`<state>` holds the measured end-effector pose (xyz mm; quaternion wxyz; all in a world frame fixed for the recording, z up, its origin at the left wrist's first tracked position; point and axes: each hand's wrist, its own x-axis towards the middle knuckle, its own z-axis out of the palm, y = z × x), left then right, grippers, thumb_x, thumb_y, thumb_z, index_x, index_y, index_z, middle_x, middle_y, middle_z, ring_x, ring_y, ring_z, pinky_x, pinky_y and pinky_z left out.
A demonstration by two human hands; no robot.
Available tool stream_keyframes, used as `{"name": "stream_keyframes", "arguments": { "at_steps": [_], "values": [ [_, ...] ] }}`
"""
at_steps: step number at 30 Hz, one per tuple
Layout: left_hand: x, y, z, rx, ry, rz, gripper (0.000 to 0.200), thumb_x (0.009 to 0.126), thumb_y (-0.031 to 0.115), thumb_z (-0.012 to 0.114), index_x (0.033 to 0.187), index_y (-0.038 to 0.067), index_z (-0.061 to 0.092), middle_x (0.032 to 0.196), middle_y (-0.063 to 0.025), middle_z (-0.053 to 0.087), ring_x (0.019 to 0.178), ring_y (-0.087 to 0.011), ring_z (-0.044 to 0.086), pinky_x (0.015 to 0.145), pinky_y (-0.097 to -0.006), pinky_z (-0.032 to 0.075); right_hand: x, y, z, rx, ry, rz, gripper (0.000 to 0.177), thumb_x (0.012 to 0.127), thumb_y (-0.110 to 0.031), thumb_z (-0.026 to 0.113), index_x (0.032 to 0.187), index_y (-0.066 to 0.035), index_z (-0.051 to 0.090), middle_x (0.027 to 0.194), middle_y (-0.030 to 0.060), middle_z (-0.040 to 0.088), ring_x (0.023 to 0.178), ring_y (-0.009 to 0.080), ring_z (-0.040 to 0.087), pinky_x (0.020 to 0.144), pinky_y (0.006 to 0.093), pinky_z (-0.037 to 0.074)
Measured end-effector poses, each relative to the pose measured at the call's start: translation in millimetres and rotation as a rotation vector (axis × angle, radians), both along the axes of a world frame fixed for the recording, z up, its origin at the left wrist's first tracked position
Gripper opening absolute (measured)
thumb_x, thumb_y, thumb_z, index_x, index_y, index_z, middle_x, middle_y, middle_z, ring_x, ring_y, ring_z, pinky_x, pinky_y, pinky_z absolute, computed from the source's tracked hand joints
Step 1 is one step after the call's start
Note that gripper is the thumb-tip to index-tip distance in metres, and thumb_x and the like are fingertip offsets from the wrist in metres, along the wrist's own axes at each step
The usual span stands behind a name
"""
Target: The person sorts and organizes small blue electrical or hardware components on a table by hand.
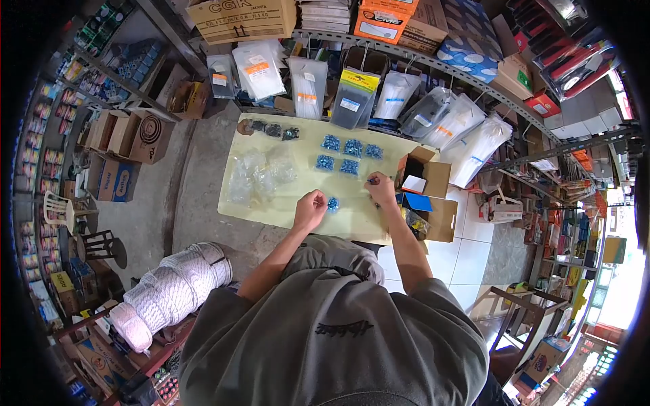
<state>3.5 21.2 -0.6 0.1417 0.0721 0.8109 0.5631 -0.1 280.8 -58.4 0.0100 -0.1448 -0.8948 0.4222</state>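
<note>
Close to the front of the pale yellow table, my left hand is closed at the left side of a small bag of blue pieces; its grip is too small to make out. Farther right, my right hand has its fingers pinched together around something small and dark that I cannot identify. Several filled bags of blue pieces lie in two rows beyond my hands. Clear empty plastic bags are spread on the left part of the table.
Small dark bags lie at the table's back left. Open cardboard boxes stand at its right edge. Packs of cable ties hang behind the table. A large roll of white rope is at the lower left.
</note>
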Motion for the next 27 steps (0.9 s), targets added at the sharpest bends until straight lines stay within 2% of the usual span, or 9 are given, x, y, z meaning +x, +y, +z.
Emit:
{"name": "stream_keyframes", "arguments": {
  "at_steps": [1,2,4,8,15,25,27],
  "values": [
    [-1.1,0.2,2.6,-0.015,-0.027,0.002,0.014,0.073,-0.001,0.064,0.085,0.002,0.058,0.078,-0.0071,0.063,0.071,-0.0155,0.062,0.067,-0.0275,0.052,-0.1,-3.3,9.0,-0.151,0.017,-0.041,0.023,0.072,-0.009,0.071,0.092,0.001,0.065,0.08,0.0156,0.068,0.073,0.0232,0.067,0.069,0.0323,0.053],
    [-0.9,0.8,4.8,-0.028,-0.057,0.005,0.014,0.074,-0.001,0.064,0.085,0.001,0.058,0.079,-0.0071,0.063,0.071,-0.0148,0.062,0.067,-0.0271,0.052,1.9,-8.4,17.6,-0.151,0.013,-0.043,0.023,0.072,-0.009,0.071,0.092,0.001,0.065,0.08,0.0156,0.068,0.073,0.0232,0.067,0.069,0.0323,0.053],
    [-1.2,0.6,4.8,0.005,-0.077,0.019,0.013,0.076,0.0,0.064,0.087,0.002,0.058,0.079,-0.0063,0.062,0.071,-0.0134,0.062,0.066,-0.0261,0.051,7.8,-22.5,36.6,-0.63,-0.042,-0.041,0.023,0.076,-0.007,0.071,0.097,0.001,0.066,0.081,0.0095,0.069,0.072,0.0122,0.064,0.067,0.0264,0.052],
    [-2.0,-1.7,3.7,0.048,-0.109,0.041,0.013,0.078,0.001,0.065,0.089,0.003,0.059,0.081,-0.0054,0.062,0.07,-0.0118,0.061,0.064,-0.0249,0.05,23.3,-55.6,72.9,-0.666,-0.026,0.127,0.016,0.082,-0.003,0.067,0.094,0.006,0.062,0.082,0.0051,0.066,0.075,0.0091,0.062,0.067,0.0238,0.051],
    [-1.6,-3.3,4.5,0.046,-0.154,0.069,0.013,0.076,-0.001,0.065,0.088,0.0,0.059,0.079,-0.0081,0.064,0.073,-0.0147,0.063,0.068,-0.028,0.052,34.3,-89.1,83.0,-0.432,-0.048,0.253,0.02,0.08,-0.006,0.072,0.097,0.003,0.066,0.08,0.006,0.068,0.072,0.0074,0.063,0.066,0.0228,0.052],
    [-0.9,-5.0,6.0,0.052,-0.149,0.044,0.013,0.076,-0.001,0.065,0.088,0.0,0.059,0.079,-0.0092,0.065,0.075,-0.0168,0.065,0.069,-0.0289,0.053,39.8,-90.8,85.9,-0.315,-0.017,0.24,0.019,0.079,-0.007,0.073,0.096,0.001,0.069,0.083,0.008,0.071,0.074,0.0095,0.066,0.068,0.0241,0.053],
    [0.0,-4.4,4.7,0.048,-0.139,0.036,0.013,0.076,-0.001,0.065,0.088,0.0,0.059,0.079,-0.0091,0.065,0.075,-0.0167,0.065,0.07,-0.029,0.053,40.1,-93.2,85.8,-0.363,-0.036,0.171,0.019,0.078,-0.007,0.073,0.095,-0.001,0.07,0.083,0.0106,0.071,0.075,0.0143,0.069,0.069,0.0264,0.054]
  ]
}}
